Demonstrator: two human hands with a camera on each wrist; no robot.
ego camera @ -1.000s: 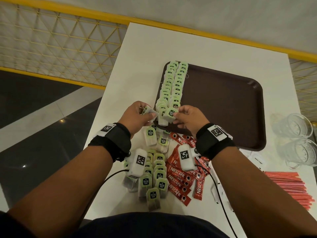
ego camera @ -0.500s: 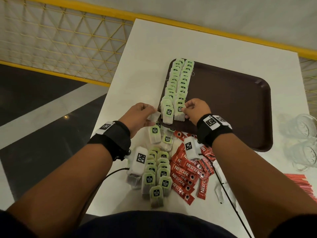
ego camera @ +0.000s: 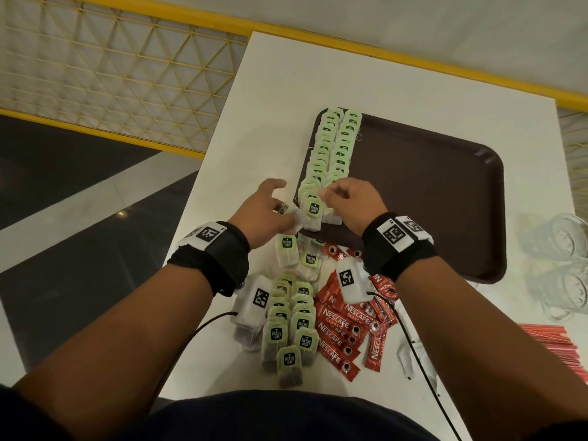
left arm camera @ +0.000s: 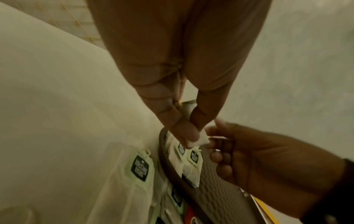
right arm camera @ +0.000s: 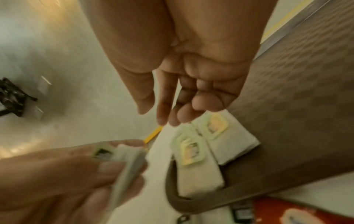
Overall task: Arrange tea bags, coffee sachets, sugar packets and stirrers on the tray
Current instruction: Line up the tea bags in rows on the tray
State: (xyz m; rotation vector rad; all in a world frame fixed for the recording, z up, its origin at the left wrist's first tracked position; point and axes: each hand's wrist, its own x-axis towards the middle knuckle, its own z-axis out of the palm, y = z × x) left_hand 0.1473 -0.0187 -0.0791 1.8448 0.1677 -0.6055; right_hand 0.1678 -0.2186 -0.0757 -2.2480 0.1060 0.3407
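A brown tray (ego camera: 429, 202) lies on the white table, with two overlapping rows of green-tagged tea bags (ego camera: 334, 148) along its left side. My left hand (ego camera: 270, 208) pinches one tea bag (ego camera: 300, 221) between thumb and fingers at the tray's near left corner; the left wrist view shows the white bag (left arm camera: 198, 140) in that pinch. Just to its right, my right hand (ego camera: 346, 202) hovers over the near end of the rows. Its fingers (right arm camera: 191, 106) hang relaxed and hold nothing. More loose tea bags (ego camera: 289, 319) and red coffee sachets (ego camera: 343, 329) lie on the table near me.
Red stirrers (ego camera: 553, 345) lie in a bundle at the right edge. Clear glasses (ego camera: 566, 249) stand right of the tray. White paper packets (ego camera: 405, 361) sit beside the coffee sachets. The table's left edge drops off to the floor, by a yellow railing.
My right hand laid its tea bag at the near end of the right row and let go. My left hand kept its bag and moved closer to the tray corner.
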